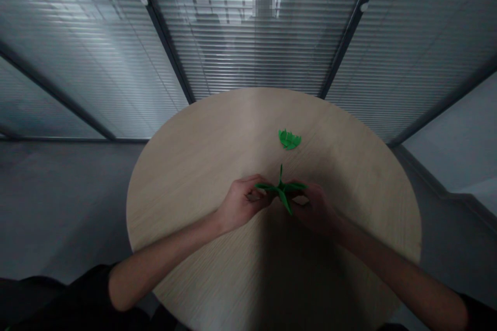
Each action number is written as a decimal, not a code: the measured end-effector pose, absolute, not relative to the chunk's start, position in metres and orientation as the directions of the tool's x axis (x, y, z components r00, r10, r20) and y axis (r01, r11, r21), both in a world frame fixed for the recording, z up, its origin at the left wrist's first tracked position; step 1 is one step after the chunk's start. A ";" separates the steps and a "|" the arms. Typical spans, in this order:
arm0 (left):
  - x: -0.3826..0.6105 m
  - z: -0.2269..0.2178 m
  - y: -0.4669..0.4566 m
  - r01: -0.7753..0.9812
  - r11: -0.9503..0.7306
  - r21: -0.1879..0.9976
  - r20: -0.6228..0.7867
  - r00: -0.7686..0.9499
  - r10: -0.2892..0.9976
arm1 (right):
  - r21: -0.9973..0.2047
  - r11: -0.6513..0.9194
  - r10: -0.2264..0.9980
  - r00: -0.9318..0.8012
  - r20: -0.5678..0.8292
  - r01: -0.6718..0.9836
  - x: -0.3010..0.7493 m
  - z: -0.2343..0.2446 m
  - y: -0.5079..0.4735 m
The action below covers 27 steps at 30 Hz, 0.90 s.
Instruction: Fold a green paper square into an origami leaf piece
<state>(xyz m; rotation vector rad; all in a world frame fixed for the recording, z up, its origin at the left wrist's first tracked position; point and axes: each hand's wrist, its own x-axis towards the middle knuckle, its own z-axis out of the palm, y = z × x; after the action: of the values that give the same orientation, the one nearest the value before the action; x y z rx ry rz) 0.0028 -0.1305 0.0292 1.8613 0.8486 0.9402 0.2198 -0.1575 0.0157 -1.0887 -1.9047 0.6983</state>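
Note:
Between my two hands, over the middle of the table, is a green plastic plant piece point(283, 197) with several narrow leaves spread out like a star. My left hand point(245, 200) pinches it from the left, thumb and fingers closed near its centre. From the other side my right hand point(313, 209) grips it, partly in shadow, with the fingertips under the leaves. Whatever part lies below the leaves is hidden. Just beyond the hands, a second green piece point(289, 139) with a jagged, leafy edge lies on the tabletop, touched by neither hand.
The round wooden table point(186, 165) has its far edge close to a glass partition with blinds point(256, 57) and dark frame posts point(163, 31). My shadow falls across the table's near right part. Grey floor point(70, 201) shows on both sides.

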 end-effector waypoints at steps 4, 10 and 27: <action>0.003 0.030 -0.131 0.211 -0.427 0.879 0.281 0.495 0.822 | -0.784 0.442 0.895 -0.272 0.353 0.436 0.219 0.014 -0.157; 0.005 0.028 -0.131 0.232 -0.318 0.919 0.167 0.502 0.849 | -0.757 0.427 0.904 -0.233 0.358 0.494 0.220 0.010 -0.156; 0.007 0.029 -0.135 0.261 -0.322 0.910 0.158 0.500 0.851 | -0.798 0.406 0.905 -0.321 0.281 0.446 0.217 0.015 -0.157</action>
<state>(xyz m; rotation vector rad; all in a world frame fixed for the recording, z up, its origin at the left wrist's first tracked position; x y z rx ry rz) 0.0069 -0.1350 0.0287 1.8399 0.9280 0.8198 0.2171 -0.1573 0.0149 -1.1519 -1.9270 0.7920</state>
